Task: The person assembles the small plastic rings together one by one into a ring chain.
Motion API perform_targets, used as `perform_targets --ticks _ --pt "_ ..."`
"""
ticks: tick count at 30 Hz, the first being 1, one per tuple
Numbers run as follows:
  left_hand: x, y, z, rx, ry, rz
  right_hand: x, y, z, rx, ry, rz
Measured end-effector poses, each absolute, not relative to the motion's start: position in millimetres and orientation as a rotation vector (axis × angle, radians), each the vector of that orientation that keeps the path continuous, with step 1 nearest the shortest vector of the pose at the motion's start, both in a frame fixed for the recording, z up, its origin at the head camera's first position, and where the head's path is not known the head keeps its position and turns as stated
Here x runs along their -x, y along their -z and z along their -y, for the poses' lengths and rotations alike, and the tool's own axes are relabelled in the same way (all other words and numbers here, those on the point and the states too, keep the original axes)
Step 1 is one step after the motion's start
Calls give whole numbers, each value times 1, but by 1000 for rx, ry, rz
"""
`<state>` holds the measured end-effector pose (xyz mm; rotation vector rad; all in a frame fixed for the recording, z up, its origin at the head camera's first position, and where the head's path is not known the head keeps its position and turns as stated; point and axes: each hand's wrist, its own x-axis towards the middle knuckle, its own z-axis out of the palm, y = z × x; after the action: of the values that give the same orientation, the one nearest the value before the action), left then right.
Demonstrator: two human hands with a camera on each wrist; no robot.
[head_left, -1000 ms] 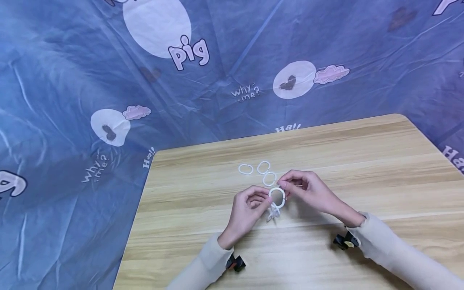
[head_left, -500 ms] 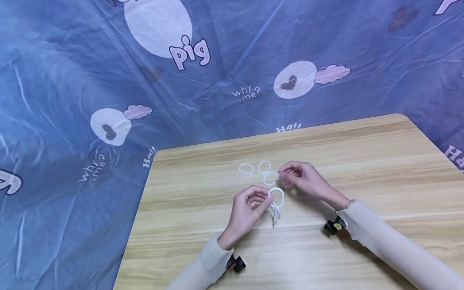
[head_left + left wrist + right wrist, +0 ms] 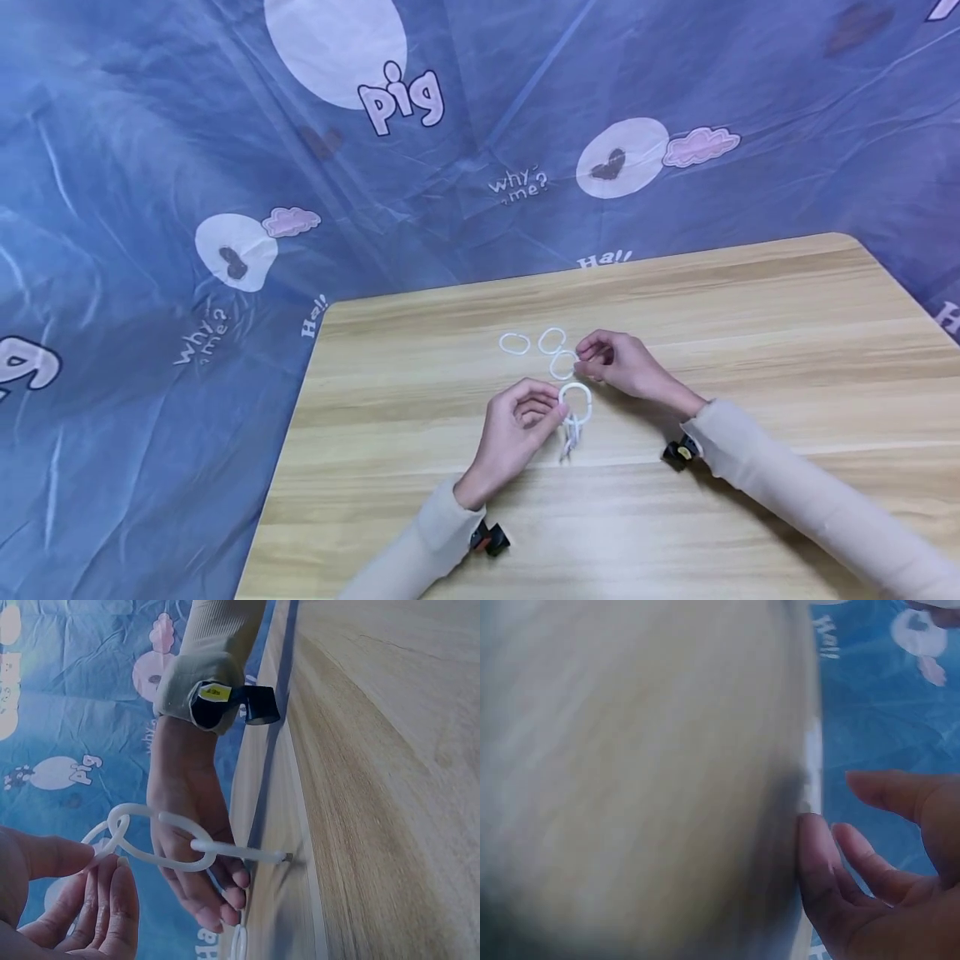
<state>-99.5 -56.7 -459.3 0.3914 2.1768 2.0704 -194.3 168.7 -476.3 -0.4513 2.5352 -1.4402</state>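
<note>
My left hand (image 3: 513,429) pinches a white oval ring (image 3: 576,403) between thumb and fingertips, and more linked rings hang below it. In the left wrist view, the left hand (image 3: 82,900) grips one end of this short chain (image 3: 165,862). My right hand (image 3: 626,367) is at the table, its fingertips beside the nearest loose ring (image 3: 562,364); whether they touch it cannot be told. In the right wrist view, thumb and fingers of the right hand (image 3: 885,862) stand apart with nothing seen between them.
Two more loose white rings, one at the left (image 3: 514,343) and one in the middle (image 3: 552,341), lie on the wooden table (image 3: 420,358). A blue printed cloth (image 3: 450,208) hangs behind the table. Each wrist carries a small black device.
My right hand has moved away from the held chain, up and left to the loose rings. The left hand keeps its grip while the hanging links have swung. The head view has shifted slightly.
</note>
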Motion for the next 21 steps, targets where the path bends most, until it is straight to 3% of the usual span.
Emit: perform_targets --ticks 21 --pt "106 457 48 -321 -2067 -2180 219 475 -151 494 1027 -2805"
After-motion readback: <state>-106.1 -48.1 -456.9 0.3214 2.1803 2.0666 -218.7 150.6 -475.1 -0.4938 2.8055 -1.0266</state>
